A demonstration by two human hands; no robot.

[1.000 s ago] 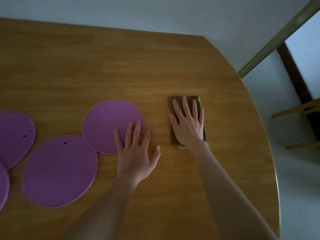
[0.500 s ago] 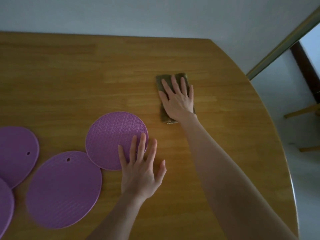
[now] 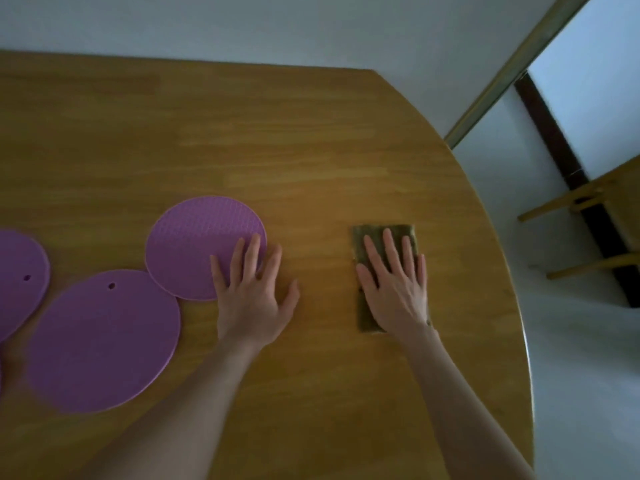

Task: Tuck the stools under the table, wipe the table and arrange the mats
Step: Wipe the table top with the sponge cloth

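Note:
My right hand (image 3: 394,289) lies flat, fingers spread, on a folded olive-brown cloth (image 3: 384,233) pressed onto the wooden table (image 3: 277,150) near its right rounded edge. My left hand (image 3: 251,292) rests flat with its fingertips on the right edge of a round purple mat (image 3: 194,244). A larger purple mat (image 3: 100,344) with a small hole lies to the lower left, its upper right tucked under the first mat. Another purple mat (image 3: 17,278) is cut off at the left border.
A grey wall runs along the table's far edge. Off the right edge of the table, wooden stool legs (image 3: 575,202) stand on the pale floor beside a dark door frame (image 3: 554,133).
My right hand has slid the cloth back toward me and to the right, after pushing it away half a second ago. My left hand stays on the mat's edge.

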